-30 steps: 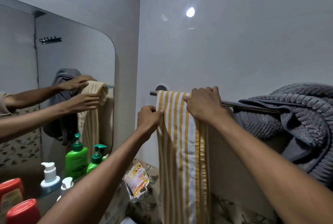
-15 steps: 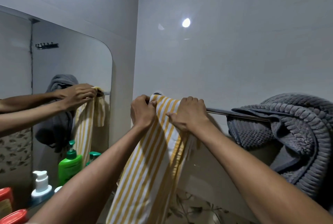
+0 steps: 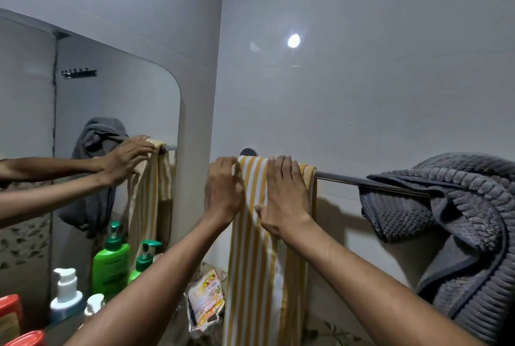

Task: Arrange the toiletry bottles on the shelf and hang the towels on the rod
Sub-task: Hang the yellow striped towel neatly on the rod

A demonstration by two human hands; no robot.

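Grey wall behind, the rod (image 3: 342,178) vanishes under the striped towel (image 3: 259,248), left hand (image 3: 223,192) pinching its nine-o'clock edge, right hand (image 3: 284,195) flat.

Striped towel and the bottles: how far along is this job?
Done: the striped towel hangs over the rod. In hand: the left hand pinches its edge, the right hand presses it flat. Left: the grey towel is bunched on the rod; whether the green bottle and others are arranged is unclear.

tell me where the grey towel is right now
In the head view the grey towel hangs bunched at the right end of the towel rod, right of the yellow striped towel.
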